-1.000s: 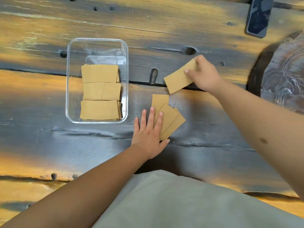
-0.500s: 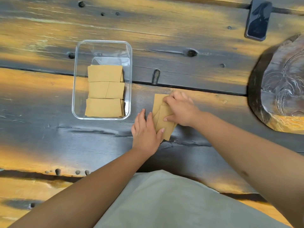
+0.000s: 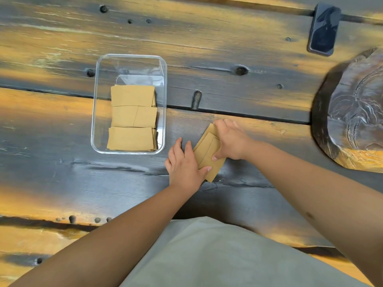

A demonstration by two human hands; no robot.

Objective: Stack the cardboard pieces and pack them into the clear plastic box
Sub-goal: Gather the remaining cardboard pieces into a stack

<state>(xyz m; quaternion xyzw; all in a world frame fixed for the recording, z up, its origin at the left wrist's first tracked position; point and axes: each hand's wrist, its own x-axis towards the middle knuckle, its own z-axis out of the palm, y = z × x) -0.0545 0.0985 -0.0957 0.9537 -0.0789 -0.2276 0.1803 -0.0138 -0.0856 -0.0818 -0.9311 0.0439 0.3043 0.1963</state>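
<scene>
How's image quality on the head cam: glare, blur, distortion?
Head view: sharp at centre, both hands and the loose cardboard pieces crisp; clear plastic box shows faint wall reflections, contents readable; phone screen reflects; table planks bow at the edges, wide-angle; carved wooden slab slightly soft.

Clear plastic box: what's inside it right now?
The clear plastic box holds cardboard pieces in three rows; its far end is bare. How many lie beneath the top ones is hidden.

Both forearms are bare to the frame's edge, with no sleeves, watch or rings in view. A plain grey-beige cloth garment (image 3: 217, 257) covers the person's lap, smooth and unpatterned.
</scene>
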